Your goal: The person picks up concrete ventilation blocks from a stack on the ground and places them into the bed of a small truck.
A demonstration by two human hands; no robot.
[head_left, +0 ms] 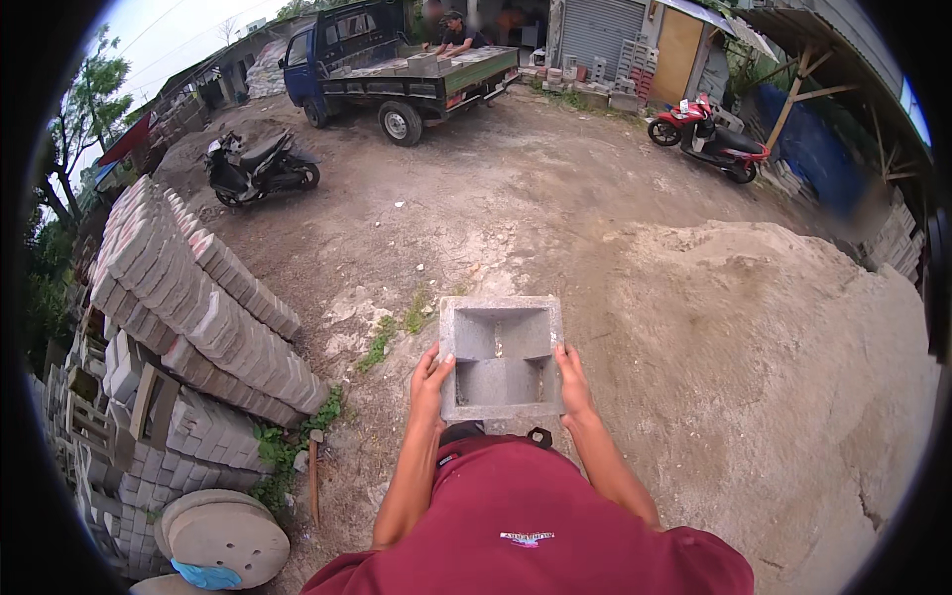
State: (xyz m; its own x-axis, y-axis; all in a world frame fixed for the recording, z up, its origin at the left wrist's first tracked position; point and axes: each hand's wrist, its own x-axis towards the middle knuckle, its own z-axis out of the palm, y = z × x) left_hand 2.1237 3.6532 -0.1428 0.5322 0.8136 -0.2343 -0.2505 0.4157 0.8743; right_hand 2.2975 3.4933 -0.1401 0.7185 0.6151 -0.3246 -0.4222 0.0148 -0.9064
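Blue truck [431, 94]: far, left of centre. Paver stacks [213, 317]: near left. Grey hollow concrete block [501, 379]: near, before the torso. Left hand [428, 381] clasps its left side; right hand [575, 385], its right.

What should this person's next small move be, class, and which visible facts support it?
Perhaps a step toward the blue pickup truck, keeping the hollow concrete block steady: the left hand and right hand grip its opposite sides, and grey blocks lie on the truck.

Dirt ground [476, 218], stacked pavers [213, 317], sand heap [759, 347], black motorbike [260, 171]
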